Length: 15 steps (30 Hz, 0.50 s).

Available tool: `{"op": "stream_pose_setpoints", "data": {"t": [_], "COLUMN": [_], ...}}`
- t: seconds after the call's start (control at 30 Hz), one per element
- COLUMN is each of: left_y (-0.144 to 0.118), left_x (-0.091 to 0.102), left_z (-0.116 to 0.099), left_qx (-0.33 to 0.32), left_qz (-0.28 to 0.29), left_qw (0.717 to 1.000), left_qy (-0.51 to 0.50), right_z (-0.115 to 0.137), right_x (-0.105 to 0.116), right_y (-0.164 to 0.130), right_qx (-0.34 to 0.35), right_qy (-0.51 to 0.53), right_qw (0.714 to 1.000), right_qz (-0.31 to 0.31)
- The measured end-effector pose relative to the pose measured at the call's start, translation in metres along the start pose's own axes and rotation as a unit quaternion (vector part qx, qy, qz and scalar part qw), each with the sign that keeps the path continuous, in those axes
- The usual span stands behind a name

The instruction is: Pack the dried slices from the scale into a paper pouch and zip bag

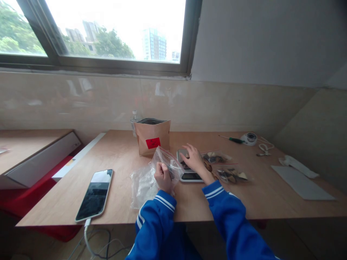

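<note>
Phone [94,195] left of scale [189,175]

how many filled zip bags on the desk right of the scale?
2: one filled zip bag beyond the right hand, another nearer the desk edge. More may be hidden behind the hand.

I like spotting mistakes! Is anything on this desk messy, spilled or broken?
Nothing looks spilled or broken. The brown paper pouch stands upright and open, the phone lies flat near the table's front edge with its cable hanging off, and the filled bags lie flat.
</note>
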<state>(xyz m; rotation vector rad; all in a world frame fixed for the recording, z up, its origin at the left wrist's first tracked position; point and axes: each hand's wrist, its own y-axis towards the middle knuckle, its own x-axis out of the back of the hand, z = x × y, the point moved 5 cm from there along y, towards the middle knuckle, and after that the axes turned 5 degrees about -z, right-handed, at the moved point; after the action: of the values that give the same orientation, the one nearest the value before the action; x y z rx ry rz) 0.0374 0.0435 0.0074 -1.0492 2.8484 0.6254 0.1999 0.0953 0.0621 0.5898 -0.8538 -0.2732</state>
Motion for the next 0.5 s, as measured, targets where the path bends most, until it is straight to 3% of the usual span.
{"op": "stream_pose_setpoints", "data": {"t": [0.1,0.17,0.5], "left_y": [0.000,0.000,0.001], "left_x": [-0.001,-0.001,-0.002], "left_z": [0.000,0.001,0.005], "left_qx": [-0.010,-0.015,-0.017], "left_qz": [0.029,0.034,0.045], "left_qw": [1.000,0.999,0.999], "left_qy": [0.007,0.006,0.019], "right_z": [-0.033,-0.040,-0.030], "right_x": [-0.019,-0.023,-0.004], "right_y": [-0.009,-0.014,-0.017], "right_qx": [-0.022,-0.028,-0.024], "right_qy": [-0.082,-0.103,-0.142], "right_qw": [0.995,0.992,0.990], "right_qz": [0.056,0.061,-0.001]}}
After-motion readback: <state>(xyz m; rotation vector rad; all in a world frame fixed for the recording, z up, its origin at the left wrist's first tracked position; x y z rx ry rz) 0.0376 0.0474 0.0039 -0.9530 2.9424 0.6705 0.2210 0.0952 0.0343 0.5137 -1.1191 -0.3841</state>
